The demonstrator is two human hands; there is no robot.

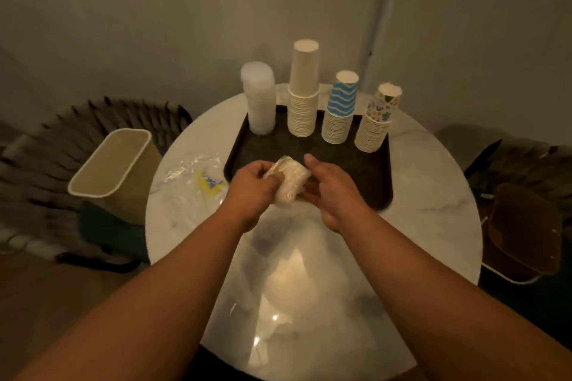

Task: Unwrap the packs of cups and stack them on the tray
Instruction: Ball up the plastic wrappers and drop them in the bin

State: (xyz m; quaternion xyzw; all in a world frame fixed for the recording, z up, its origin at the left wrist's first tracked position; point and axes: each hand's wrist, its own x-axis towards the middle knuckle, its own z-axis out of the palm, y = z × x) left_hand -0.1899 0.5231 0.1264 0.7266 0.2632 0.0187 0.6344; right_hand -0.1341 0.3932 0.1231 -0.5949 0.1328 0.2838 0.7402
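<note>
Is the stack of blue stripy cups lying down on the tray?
No, the blue stripy cups stand upright on the dark tray, in a row between the plain cups and the patterned cups.

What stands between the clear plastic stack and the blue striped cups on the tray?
In the head view, one tall stack of plain cream cups stands between the clear stack and the blue striped cups.

Head-height view, down onto table (433, 195)

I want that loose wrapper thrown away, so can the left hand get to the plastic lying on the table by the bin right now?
Probably not right away. The left hand grips the wrapped pack together with the right hand. The plastic lies bare on the table just left of it, nothing between, so once freed, likely yes.
</note>
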